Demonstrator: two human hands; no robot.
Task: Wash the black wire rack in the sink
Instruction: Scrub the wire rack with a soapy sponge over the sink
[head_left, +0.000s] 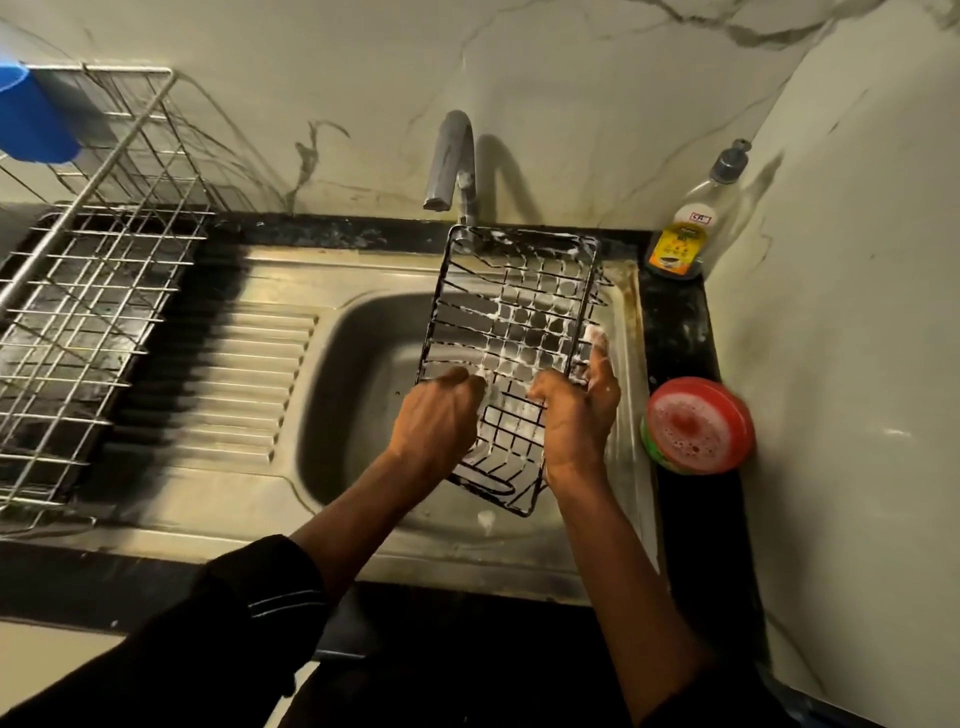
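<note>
Gripping the black wire rack (519, 322) with the left hand (436, 421), fingers curled round a near wire. Gripping its right side with the right hand (576, 415), fingers curled too. Tilted over the sink (363, 364), far end up by the tap (452, 161), white foam on the wires. Off to the right, a soap bottle (685, 234) and a red tub (698, 423). On the left, a silver dish rack (93, 291) with a blue cup (31, 119).

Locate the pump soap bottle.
Head view, far right: the pump soap bottle stands upright on the black counter in the back corner. It is right of the faucet and the black wire rack, beyond the red round tub.
</note>
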